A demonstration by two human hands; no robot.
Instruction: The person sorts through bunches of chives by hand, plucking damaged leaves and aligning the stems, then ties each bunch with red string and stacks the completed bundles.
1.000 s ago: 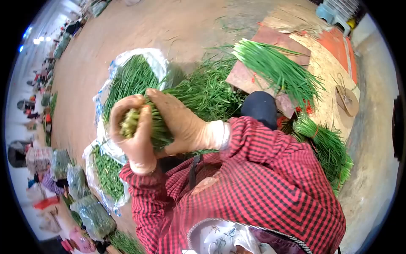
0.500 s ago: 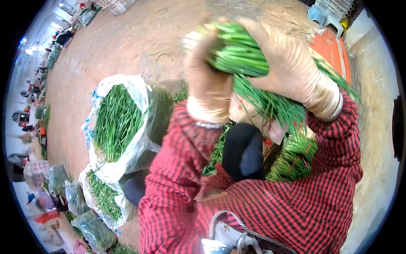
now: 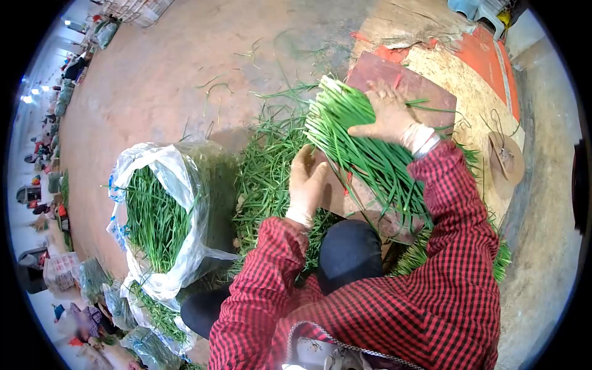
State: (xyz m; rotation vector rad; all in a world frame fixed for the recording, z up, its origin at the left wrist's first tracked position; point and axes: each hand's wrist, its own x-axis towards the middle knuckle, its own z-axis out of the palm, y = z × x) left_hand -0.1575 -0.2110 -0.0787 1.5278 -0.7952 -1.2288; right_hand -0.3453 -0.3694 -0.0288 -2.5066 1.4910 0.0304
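Observation:
A spread pile of long green stalks (image 3: 376, 163) with pale ends lies on the reddish board (image 3: 431, 86). My right hand (image 3: 391, 117), gloved, rests on top of the pile with its fingers apart. Just left of the pale ends is my left hand (image 3: 307, 185), also gloved, with thumb and fingers apart and nothing visible between them. Loose green stems (image 3: 265, 172) cover the floor beside the board. Tied bundles (image 3: 416, 253) are partly hidden behind my right sleeve.
A white plastic bag (image 3: 200, 203) of green stalks stands at the left, above another open bag (image 3: 163, 314). A round tan object (image 3: 507, 159) with string lies at the right. Blue stool (image 3: 465, 7) at the top right. People and filled bags line the far left.
Both hands have come down from above the board and opened. The bunch they gripped now lies with the stalks on the board. The left hand has moved to the pile's left side.

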